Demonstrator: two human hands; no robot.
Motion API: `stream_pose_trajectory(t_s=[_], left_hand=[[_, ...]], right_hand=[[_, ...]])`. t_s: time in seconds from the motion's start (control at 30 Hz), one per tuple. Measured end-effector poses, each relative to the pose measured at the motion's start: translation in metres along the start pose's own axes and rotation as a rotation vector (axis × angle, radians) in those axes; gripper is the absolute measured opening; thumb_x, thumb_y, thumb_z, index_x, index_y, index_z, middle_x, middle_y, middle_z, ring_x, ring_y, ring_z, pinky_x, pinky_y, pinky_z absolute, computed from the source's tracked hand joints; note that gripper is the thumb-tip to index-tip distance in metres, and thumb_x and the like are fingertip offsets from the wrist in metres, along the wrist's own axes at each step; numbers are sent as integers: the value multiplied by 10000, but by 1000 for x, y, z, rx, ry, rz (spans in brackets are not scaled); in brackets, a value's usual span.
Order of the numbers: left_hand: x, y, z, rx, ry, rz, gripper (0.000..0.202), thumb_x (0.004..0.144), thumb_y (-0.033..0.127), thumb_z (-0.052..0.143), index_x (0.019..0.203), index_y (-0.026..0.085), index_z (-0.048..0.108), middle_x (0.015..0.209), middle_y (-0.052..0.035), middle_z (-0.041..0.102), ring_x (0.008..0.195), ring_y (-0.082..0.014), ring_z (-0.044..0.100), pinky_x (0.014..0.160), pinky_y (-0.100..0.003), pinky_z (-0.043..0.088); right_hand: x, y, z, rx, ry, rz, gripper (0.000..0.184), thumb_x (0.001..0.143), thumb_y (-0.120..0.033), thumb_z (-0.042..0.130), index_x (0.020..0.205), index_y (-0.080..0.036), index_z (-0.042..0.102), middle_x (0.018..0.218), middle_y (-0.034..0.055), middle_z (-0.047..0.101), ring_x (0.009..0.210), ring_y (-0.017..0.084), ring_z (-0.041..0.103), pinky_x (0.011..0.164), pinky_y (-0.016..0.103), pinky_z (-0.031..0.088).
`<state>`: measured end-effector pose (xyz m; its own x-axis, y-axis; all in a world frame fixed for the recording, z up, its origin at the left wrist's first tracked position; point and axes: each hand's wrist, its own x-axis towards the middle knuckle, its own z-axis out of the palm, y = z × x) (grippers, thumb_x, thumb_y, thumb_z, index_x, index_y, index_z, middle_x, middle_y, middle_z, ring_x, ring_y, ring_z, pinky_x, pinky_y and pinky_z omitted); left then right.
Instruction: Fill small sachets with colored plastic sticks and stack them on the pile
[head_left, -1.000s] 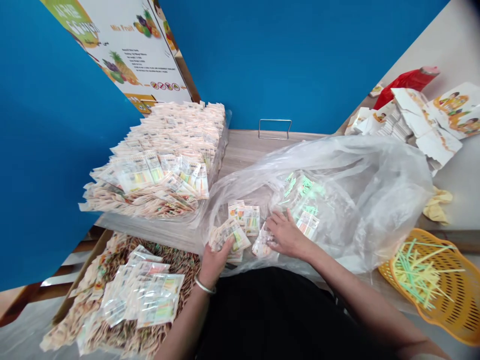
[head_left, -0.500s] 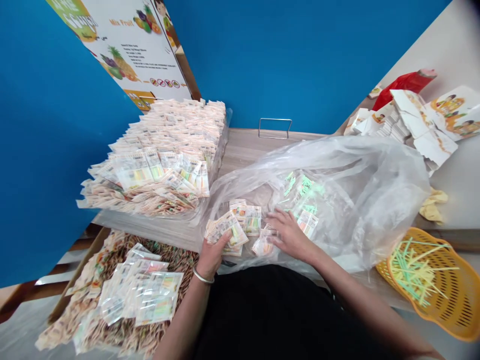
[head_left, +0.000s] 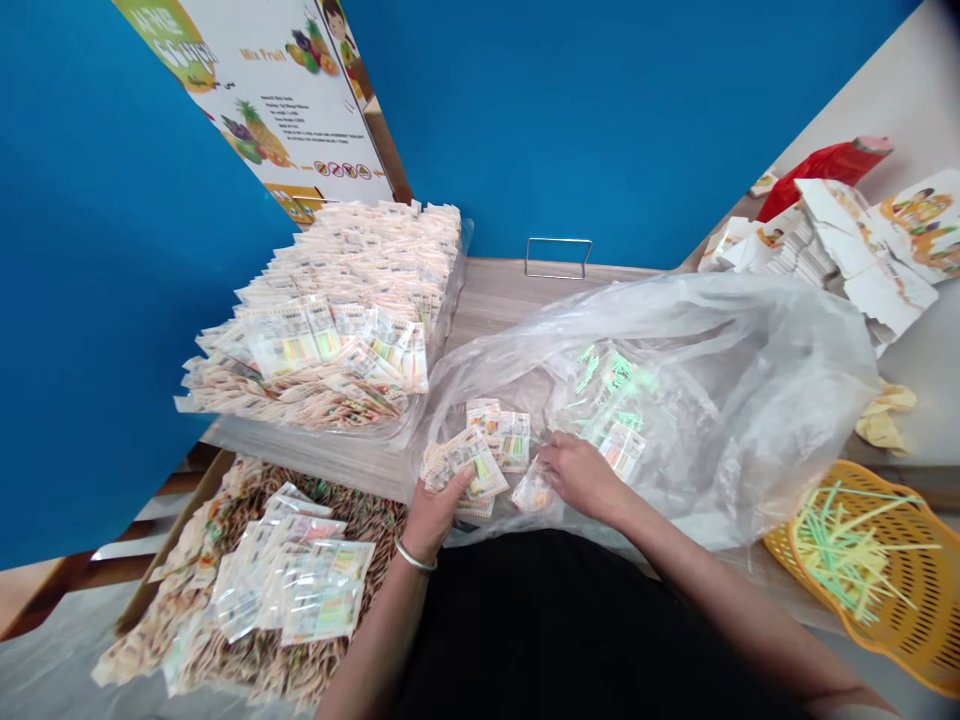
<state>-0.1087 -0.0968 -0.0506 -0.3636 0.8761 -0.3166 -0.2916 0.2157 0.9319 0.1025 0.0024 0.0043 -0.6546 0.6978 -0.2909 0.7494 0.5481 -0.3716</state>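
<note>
My left hand (head_left: 437,512), with a bangle at the wrist, has its thumb over a few small printed candy packets (head_left: 472,462) and is closed on them. More packets (head_left: 514,440) lie flat just beyond it on clear plastic. My right hand (head_left: 585,476) is closed, its fingers pinched at the edge of another candy packet (head_left: 532,490); the fingertips are partly hidden. To the right of that hand rests a loose packet (head_left: 622,450). Green sticks (head_left: 621,370) show under the plastic beyond it.
A large clear plastic bag (head_left: 780,400) spreads over the table. At left stand a tall stack of packets (head_left: 360,270) and, lower, a box filled with packets (head_left: 322,590). An orange basket (head_left: 911,560) holds green and yellow sticks. Torn white cartons (head_left: 862,250) lie at right.
My right hand's fingers have gone from spread over the packets to pinched together at one. The left hand keeps its packets. The whole view has shifted slightly.
</note>
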Motion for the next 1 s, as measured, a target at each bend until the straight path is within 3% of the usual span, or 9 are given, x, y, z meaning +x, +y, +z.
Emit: stream_pose_trajectory(t_s=[0.1, 0.2, 0.33, 0.43, 0.6, 0.73, 0.8, 0.9, 1.0], left_hand=[[-3, -1, -3, 47, -27, 26, 521, 767, 405, 736, 1199, 134, 629, 1241, -123, 679, 1169, -275, 628, 1033, -432, 489], [-10, -1, -6, 191, -118, 48, 389, 784, 370, 728, 1095, 143, 671, 1088, -95, 737, 1018, -243, 686, 957, -395, 530], [-22, 2, -8, 318, -329, 176, 222, 816, 293, 703, 1003, 173, 691, 1067, -89, 727, 1001, -228, 676, 945, -386, 517], [-27, 2, -5, 356, -399, 322, 148, 841, 241, 669, 980, 196, 687, 1114, -96, 691, 1095, -230, 633, 1007, -410, 472], [-28, -7, -2, 515, -227, 426, 223, 814, 255, 679, 1024, 197, 633, 1365, -131, 531, 1294, -267, 496, 1107, -456, 373], [-26, -14, -6, 524, -152, 269, 415, 799, 302, 689, 1165, 194, 525, 1074, -76, 665, 997, -211, 651, 933, -386, 509], [-22, -13, -6, 486, -96, 239, 533, 798, 311, 690, 1269, 191, 472, 1102, -76, 667, 997, -206, 654, 929, -378, 512], [-11, -9, -4, 432, -42, 250, 599, 804, 314, 682, 1343, 193, 451, 1223, -97, 647, 1094, -223, 634, 986, -389, 486], [0, -5, 0, 477, -76, 253, 393, 822, 335, 661, 1179, 186, 593, 1106, -75, 700, 1011, -226, 663, 934, -382, 513]], right_hand=[[-10, -1, -4, 26, 53, -84, 129, 879, -175, 523, 861, -195, 649, 1063, 98, 630, 1002, 260, 566, 845, 375, 428], [-20, -3, -20, 185, 145, -187, 30, 832, -186, 581, 855, -200, 593, 1173, 87, 626, 1089, 262, 550, 930, 388, 408], [-21, 0, -40, 397, 244, -41, 100, 836, -232, 574, 784, -220, 489, 814, 9, 631, 746, 174, 586, 726, 298, 435], [-6, -3, -34, 435, 303, 9, 139, 855, -279, 565, 783, -222, 461, 700, -27, 558, 634, 143, 529, 618, 258, 377], [21, -30, -2, 535, 79, -159, 76, 838, -207, 538, 791, -211, 478, 644, -54, 508, 586, 114, 478, 559, 224, 316], [32, -37, 6, 674, 14, -210, 56, 861, -214, 533, 915, -203, 525, 718, -44, 578, 650, 120, 539, 609, 218, 380], [41, -30, 3, 700, 40, -177, 172, 905, -274, 519, 1058, -197, 534, 755, -32, 614, 677, 133, 572, 636, 228, 415], [64, -19, -2, 457, 163, -74, 251, 936, -294, 488, 1148, -189, 573, 869, 26, 656, 796, 171, 606, 734, 271, 443], [95, -17, -4, 112, 188, -50, 270, 923, -330, 531, 1113, -177, 643, 1039, 107, 651, 995, 236, 584, 878, 334, 428]])
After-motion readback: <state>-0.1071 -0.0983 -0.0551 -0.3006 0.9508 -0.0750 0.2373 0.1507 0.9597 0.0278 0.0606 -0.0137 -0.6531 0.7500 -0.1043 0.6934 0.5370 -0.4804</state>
